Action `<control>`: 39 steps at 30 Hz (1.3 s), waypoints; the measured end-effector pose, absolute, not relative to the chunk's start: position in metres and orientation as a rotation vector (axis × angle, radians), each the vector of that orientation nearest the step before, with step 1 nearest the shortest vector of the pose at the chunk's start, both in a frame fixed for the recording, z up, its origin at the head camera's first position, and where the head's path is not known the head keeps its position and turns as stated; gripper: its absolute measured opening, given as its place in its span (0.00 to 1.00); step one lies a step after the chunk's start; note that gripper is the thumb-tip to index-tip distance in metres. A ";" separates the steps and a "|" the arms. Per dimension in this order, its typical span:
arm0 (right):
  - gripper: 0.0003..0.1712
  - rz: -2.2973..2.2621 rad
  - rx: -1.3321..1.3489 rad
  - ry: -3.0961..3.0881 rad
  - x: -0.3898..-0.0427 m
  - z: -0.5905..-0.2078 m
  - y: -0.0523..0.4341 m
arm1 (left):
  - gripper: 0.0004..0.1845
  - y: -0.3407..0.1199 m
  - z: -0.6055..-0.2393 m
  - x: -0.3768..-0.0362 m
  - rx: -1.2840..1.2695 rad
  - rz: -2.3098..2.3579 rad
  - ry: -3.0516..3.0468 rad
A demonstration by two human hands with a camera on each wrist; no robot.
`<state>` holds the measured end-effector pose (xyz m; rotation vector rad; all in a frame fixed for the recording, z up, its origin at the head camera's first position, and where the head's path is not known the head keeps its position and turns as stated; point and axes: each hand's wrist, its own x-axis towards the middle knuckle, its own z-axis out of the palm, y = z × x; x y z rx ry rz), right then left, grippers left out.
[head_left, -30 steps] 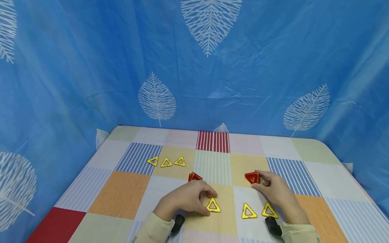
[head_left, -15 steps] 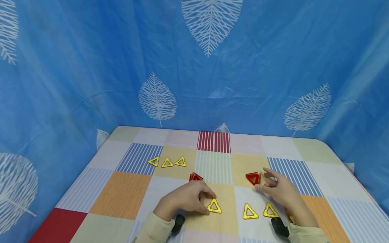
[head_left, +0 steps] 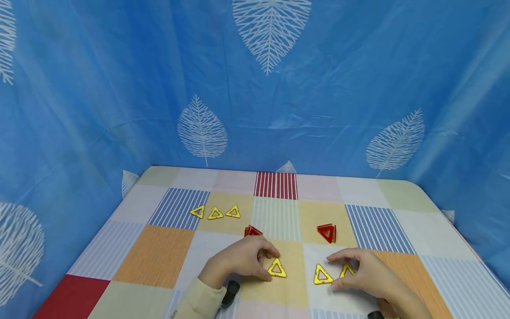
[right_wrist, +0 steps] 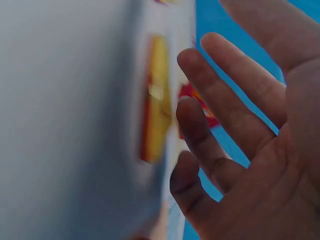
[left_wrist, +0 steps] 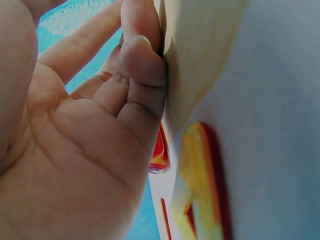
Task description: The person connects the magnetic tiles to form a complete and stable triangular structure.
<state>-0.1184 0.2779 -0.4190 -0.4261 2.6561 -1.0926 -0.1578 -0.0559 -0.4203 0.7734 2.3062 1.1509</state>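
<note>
My left hand [head_left: 247, 258] rests on the table with curved fingers, thumb and index at two corners of a hollow yellow triangle tile [head_left: 277, 268]. In the left wrist view, another yellow triangle tile [left_wrist: 198, 175] with a red edge lies beside the palm. My right hand [head_left: 362, 274] is low over the table, thumb and index spread around a yellow triangle tile [head_left: 347, 269], partly hidden by the hand. The right wrist view shows the fingers apart from a yellow tile [right_wrist: 159, 95]. Just left of that hand lies one more yellow tile [head_left: 322, 275].
Red triangle tiles [head_left: 327, 232] sit clustered beyond the right hand. More red tiles [head_left: 252, 231] show partly behind the left hand. Three yellow tiles [head_left: 215, 213] form a row at the back left of the patchwork cloth [head_left: 159, 252]. A blue curtain [head_left: 255, 88] surrounds the table.
My right hand has let go of the red tiles and come back toward the front, to a yellow tile. The left hand has stayed by its yellow tile.
</note>
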 end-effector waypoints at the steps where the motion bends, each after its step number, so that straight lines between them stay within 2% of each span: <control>1: 0.30 -1.070 -0.430 2.664 -0.117 -0.421 0.276 | 0.23 -0.056 -0.420 -0.158 0.772 1.155 2.304; 15: 0.32 -0.978 -0.556 2.699 -0.113 -0.425 0.269 | 0.21 -0.057 -0.422 -0.158 0.756 1.170 2.305; 22: 0.22 -1.015 -0.649 2.685 -0.113 -0.425 0.267 | 0.21 -0.057 -0.422 -0.158 0.755 1.171 2.307; 27: 0.15 -0.992 -0.622 2.671 -0.112 -0.421 0.264 | 0.21 -0.057 -0.422 -0.158 0.755 1.171 2.305; 39: 0.14 -1.032 -0.520 2.682 -0.116 -0.413 0.246 | 0.21 -0.055 -0.422 -0.158 0.756 1.169 2.312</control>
